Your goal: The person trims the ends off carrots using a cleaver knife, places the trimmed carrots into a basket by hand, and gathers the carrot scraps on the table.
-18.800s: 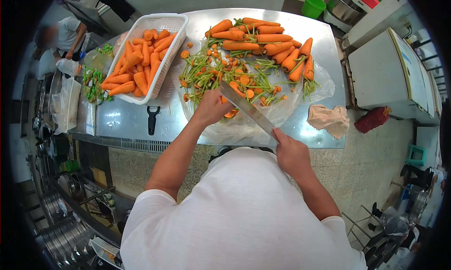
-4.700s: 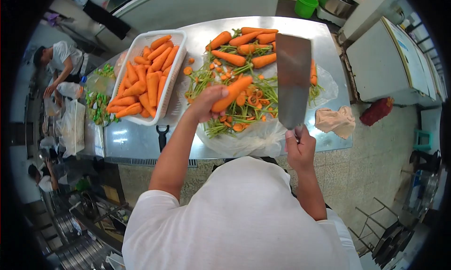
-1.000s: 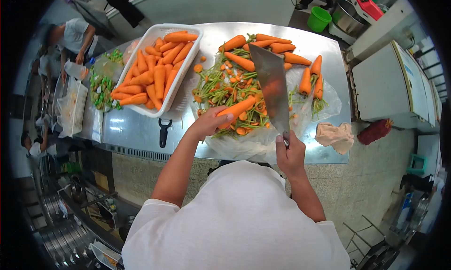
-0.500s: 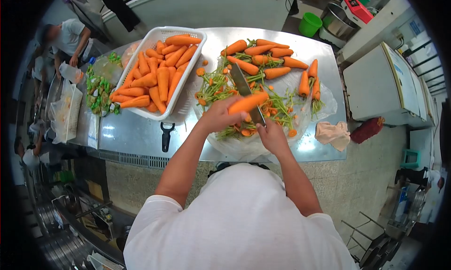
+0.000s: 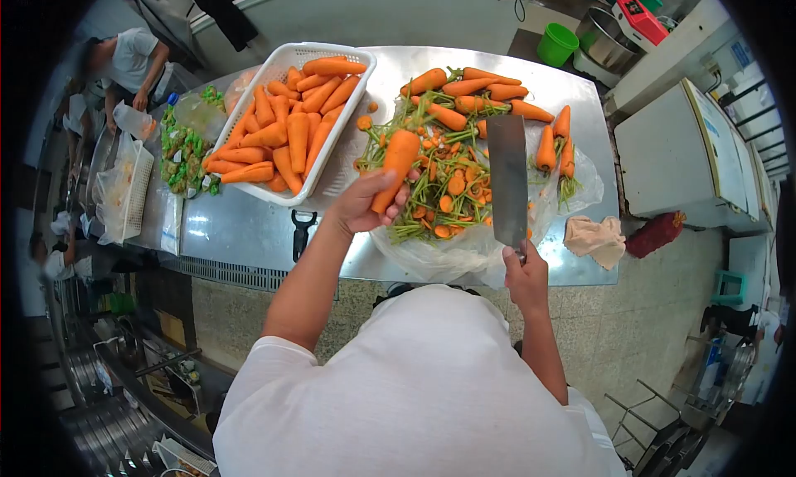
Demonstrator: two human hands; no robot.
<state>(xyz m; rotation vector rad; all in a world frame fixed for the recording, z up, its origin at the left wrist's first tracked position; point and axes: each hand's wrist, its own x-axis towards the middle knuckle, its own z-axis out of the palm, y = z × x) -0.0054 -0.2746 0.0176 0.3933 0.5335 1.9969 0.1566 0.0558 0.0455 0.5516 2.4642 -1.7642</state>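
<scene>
Carrot (image 5: 396, 168) and cleaver (image 5: 507, 178) have parted; both hands now apart.

Fisheye head view under bright, even overhead lighting. The frame is a circle with a black vignette filling all four corners; straight edges of the steel tabletop (image 5: 249, 228) bow outward, most strongly toward the left and right margins. Soft white glare lies on the tabletop at lower left of centre and along its upper edge. Shadows are faint and short. The centre is sharp, with saturated orange tones; the raised cleaver (image 5: 507, 174) reflects dull grey light. Detail softens at the periphery, where figures at upper left appear slightly blurred.
</scene>
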